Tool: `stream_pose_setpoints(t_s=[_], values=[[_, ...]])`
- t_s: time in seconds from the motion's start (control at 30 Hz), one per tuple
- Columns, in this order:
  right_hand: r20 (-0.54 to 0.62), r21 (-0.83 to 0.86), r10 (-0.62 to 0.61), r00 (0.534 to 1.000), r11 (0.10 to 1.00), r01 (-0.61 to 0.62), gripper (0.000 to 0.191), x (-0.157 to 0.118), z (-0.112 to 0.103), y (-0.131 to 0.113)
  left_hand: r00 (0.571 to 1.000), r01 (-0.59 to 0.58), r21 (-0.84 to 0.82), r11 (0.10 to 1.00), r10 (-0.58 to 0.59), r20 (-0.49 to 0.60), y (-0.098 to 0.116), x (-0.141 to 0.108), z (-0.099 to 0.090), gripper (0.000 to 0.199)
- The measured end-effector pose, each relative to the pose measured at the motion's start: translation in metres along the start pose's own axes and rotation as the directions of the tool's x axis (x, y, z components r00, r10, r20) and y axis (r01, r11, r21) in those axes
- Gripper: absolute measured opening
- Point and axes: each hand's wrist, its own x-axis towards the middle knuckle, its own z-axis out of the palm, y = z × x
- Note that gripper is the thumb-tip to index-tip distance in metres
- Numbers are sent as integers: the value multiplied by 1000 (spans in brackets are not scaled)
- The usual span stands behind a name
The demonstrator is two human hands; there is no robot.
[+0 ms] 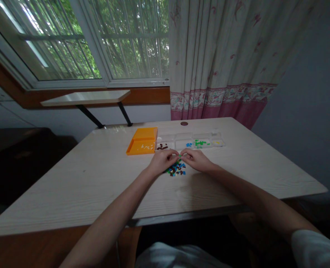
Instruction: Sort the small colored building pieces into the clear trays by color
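My left hand (162,160) and my right hand (197,160) meet over the table, fingertips pinched together. Between them is a small green plastic piece (180,156), which looks like a tiny building brick. Just below lies a loose pile (176,170) of mixed blue, green, brown and pale pieces, partly covered by my left hand. Beyond my hands stands a clear compartment tray (183,136). Its near compartments hold brown pieces (162,147), blue pieces (189,144), green pieces (200,143) and yellow pieces (217,142).
An orange tray (137,146) with white bits in its near section adjoins the clear tray on the left. Behind, a raised shelf (89,97) on black brackets stands at the table's (98,175) far left edge. A dark round disc (184,123) sits near the back edge, before the curtain (209,74).
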Motion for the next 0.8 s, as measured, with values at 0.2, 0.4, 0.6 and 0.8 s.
stream_pose_setpoints(t_s=[0.2,0.4,0.6,0.8], values=[[-142,-103,-4,990,995,-11,23,0,-11,3,994,-77,65,995,71,84,1,1,-2,26],[-314,-131,17,949,990,-61,23,2,-23,9,947,-183,123,975,142,286,-7,2,4,40],[-322,-139,-15,947,990,-32,22,0,-23,10,961,-144,178,973,95,260,-13,2,1,29],[-351,-140,-24,936,990,-27,24,0,-23,11,965,-143,208,968,90,246,-14,2,2,35]])
